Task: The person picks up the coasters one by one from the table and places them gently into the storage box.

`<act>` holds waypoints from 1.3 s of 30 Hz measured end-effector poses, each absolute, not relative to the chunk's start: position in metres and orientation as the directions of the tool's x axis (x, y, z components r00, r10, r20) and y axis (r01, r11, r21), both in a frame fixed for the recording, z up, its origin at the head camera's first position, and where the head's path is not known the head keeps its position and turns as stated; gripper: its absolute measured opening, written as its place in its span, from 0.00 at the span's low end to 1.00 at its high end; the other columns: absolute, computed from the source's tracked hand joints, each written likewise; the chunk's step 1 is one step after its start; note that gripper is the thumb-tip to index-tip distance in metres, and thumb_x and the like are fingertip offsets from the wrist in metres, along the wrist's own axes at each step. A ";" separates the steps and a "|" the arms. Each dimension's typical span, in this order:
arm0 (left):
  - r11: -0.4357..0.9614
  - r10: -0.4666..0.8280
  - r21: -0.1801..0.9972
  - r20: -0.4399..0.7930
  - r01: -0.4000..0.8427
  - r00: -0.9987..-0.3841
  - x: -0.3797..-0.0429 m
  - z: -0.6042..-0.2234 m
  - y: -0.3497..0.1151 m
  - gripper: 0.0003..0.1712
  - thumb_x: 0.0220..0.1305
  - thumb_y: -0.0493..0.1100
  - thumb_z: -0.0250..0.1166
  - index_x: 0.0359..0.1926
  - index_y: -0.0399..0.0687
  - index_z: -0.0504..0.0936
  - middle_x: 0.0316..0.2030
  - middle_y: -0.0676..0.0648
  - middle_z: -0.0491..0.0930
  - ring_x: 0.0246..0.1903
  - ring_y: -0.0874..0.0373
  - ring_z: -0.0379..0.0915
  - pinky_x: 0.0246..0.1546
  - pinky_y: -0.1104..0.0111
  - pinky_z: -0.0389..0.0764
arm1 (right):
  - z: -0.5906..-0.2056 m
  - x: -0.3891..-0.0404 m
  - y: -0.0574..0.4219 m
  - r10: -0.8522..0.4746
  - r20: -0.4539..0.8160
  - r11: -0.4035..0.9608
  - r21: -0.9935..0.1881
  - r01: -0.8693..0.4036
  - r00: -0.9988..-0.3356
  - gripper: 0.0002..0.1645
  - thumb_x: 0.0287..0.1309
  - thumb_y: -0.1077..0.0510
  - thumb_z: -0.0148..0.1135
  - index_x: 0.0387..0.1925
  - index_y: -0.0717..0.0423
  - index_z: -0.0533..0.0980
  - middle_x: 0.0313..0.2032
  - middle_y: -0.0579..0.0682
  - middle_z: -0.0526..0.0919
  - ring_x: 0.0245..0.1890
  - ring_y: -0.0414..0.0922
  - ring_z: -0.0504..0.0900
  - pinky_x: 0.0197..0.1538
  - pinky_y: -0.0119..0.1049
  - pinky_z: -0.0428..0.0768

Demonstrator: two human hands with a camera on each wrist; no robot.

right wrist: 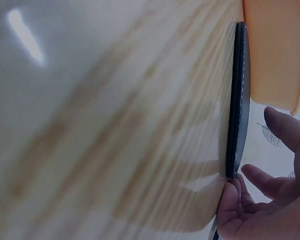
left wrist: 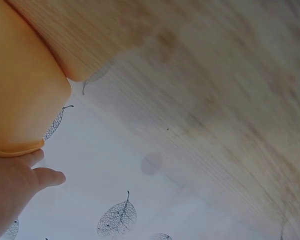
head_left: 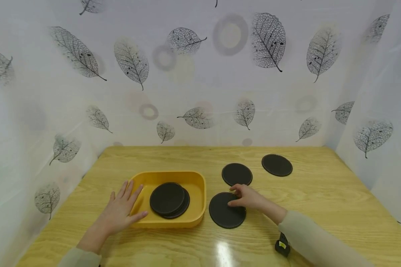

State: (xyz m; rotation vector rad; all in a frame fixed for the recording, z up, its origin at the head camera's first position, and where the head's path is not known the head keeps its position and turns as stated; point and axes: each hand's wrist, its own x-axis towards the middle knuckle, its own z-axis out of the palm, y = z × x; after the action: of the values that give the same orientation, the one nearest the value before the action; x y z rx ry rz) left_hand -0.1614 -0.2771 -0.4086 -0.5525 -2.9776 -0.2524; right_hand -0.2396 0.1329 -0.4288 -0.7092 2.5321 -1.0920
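A yellow-orange plastic tub (head_left: 200, 218) stands left of centre on the table, with two overlapping black round coasters (head_left: 167, 198) inside. My left hand (head_left: 120, 211) lies at the tub's left side, fingers spread and fairly straight over the rim. To the right of the tub a stitched-edge black coaster (head_left: 222, 213) lies on the table. My right hand (head_left: 248, 198) is over its right edge, thumb raised above its face. In the right wrist view some fingertips (right wrist: 231, 192) are right at the coaster's edge, and the thumb is apart from it.
Farther back lie two more black coasters, one (head_left: 237, 173) just beyond the right hand and another (head_left: 277, 165) farther right. A small black device (head_left: 282, 246) shows under the right sleeve. A leaf-patterned curtain (head_left: 200, 74) surrounds the wooden table (head_left: 173, 248).
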 end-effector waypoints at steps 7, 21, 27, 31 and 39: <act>0.919 0.350 0.141 0.139 0.369 -0.926 -0.162 -0.409 -0.278 0.46 0.55 0.65 0.53 0.65 0.40 0.54 0.64 0.29 0.43 0.63 0.37 0.33 0.48 0.33 0.45 | -0.429 -0.236 0.127 -0.544 -0.079 0.634 -0.691 -0.348 -0.835 0.36 0.41 0.52 0.70 0.50 0.69 0.69 0.43 0.62 0.70 0.44 0.57 0.71 0.42 0.46 0.72; 0.919 0.349 0.139 0.150 0.370 -0.925 -0.162 -0.411 -0.278 0.45 0.55 0.65 0.53 0.65 0.40 0.56 0.64 0.30 0.44 0.63 0.37 0.35 0.48 0.34 0.47 | -0.424 -0.232 0.119 -0.501 -0.131 0.745 -0.568 -0.349 -0.855 0.37 0.30 0.52 0.76 0.44 0.59 0.69 0.38 0.54 0.66 0.38 0.49 0.67 0.40 0.44 0.69; 0.918 0.350 0.141 0.149 0.370 -0.925 -0.161 -0.409 -0.277 0.45 0.55 0.65 0.53 0.64 0.39 0.56 0.63 0.29 0.45 0.63 0.36 0.36 0.48 0.34 0.47 | -0.423 -0.233 0.117 -0.487 -0.185 0.760 -0.571 -0.310 -0.854 0.35 0.27 0.53 0.77 0.37 0.58 0.66 0.35 0.53 0.62 0.36 0.49 0.63 0.38 0.43 0.66; 0.918 0.351 0.138 0.155 0.372 -0.923 -0.161 -0.409 -0.276 0.45 0.55 0.64 0.54 0.64 0.39 0.56 0.63 0.29 0.45 0.63 0.37 0.35 0.48 0.34 0.47 | -0.422 -0.231 0.117 -0.471 -0.192 0.767 -0.571 -0.292 -0.861 0.35 0.25 0.54 0.78 0.35 0.58 0.65 0.35 0.53 0.61 0.35 0.49 0.62 0.38 0.43 0.66; 0.918 0.351 0.140 0.152 0.371 -0.924 -0.160 -0.410 -0.276 0.45 0.55 0.64 0.54 0.64 0.39 0.56 0.63 0.29 0.45 0.63 0.37 0.35 0.48 0.34 0.48 | -0.418 -0.224 0.119 -0.472 -0.168 0.716 -0.646 -0.265 -0.866 0.37 0.27 0.57 0.77 0.37 0.60 0.61 0.34 0.54 0.64 0.34 0.47 0.68 0.37 0.41 0.70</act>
State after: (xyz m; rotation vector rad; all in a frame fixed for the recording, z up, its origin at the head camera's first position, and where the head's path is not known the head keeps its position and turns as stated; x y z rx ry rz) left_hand -0.1604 -0.2760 -0.4096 -0.5581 -2.9543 -0.2513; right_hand -0.2241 0.1185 -0.4184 -0.5764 2.6014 -0.9082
